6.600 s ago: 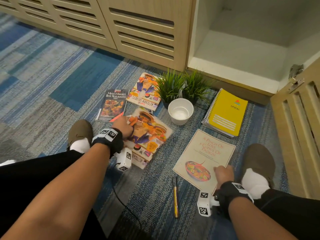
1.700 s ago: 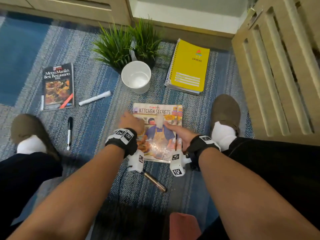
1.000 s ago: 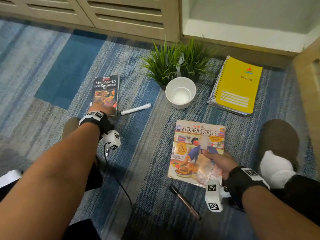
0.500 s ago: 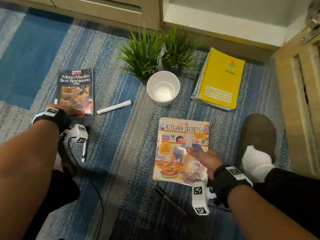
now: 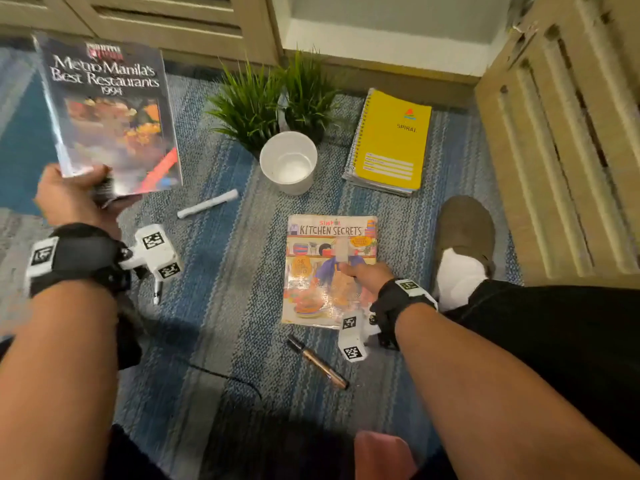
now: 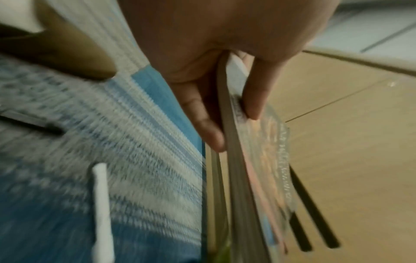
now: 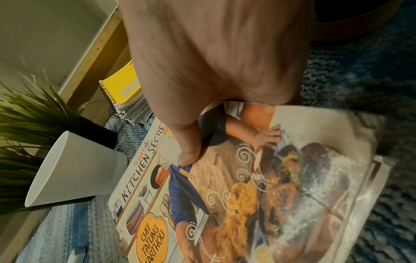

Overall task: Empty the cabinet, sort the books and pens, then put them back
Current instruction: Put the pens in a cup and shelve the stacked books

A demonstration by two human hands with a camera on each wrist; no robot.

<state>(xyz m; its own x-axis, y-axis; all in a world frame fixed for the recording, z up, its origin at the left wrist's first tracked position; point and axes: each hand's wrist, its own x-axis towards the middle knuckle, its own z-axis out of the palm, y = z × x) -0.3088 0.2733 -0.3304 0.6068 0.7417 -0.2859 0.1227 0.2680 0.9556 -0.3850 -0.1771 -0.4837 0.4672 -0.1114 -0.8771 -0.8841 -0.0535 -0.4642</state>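
Blue striped carpet (image 5: 221, 271) runs up to an open cabinet (image 5: 381, 46) with a white interior. Left hand (image 5: 72, 199) holds the restaurant guide (image 5: 110, 112) raised off the carpet by its lower corner; in the left wrist view the thumb and fingers (image 6: 207, 124) are clamped on opposite faces of the guide. Right hand (image 5: 367, 277) rests on the cookbook (image 5: 329, 271), which lies flat on the carpet; the thumb (image 7: 186, 147) presses its cover, and whether the other fingers are curled cannot be told. Yellow notebook (image 5: 391, 143) lies near the cabinet. White cup (image 5: 288, 162) stands in front of two plants (image 5: 273, 98). White marker (image 5: 207, 203) lies left of the cup. Bronze pen (image 5: 318, 362) lies just below the cookbook. Black pen (image 5: 157, 292) shows partly under the left wrist camera.
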